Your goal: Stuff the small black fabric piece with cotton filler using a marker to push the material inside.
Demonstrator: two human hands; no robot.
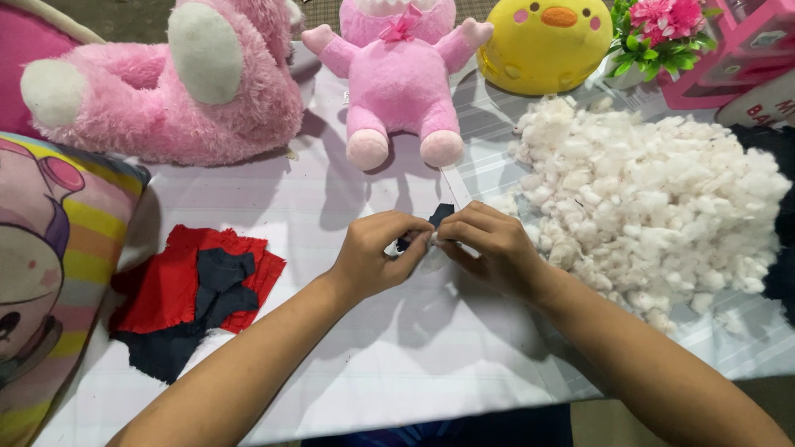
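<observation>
1. White tablecloth (373,364) underneath, plush toys along far edge.
2. Red and dark cloth scraps (195,294) at left.
3. Left hand (377,252) and right hand (489,248) at centre, both pinching small dark fabric piece (439,215).
4. White stuffing pile (654,207) at right, near right hand.

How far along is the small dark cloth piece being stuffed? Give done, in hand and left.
Done: two pink plush toys and a yellow one sit finished at the back. In hand: left hand and right hand pinch a small dark cloth piece with white filling. Left: a big stuffing pile and red and dark fabric scraps untouched.
</observation>
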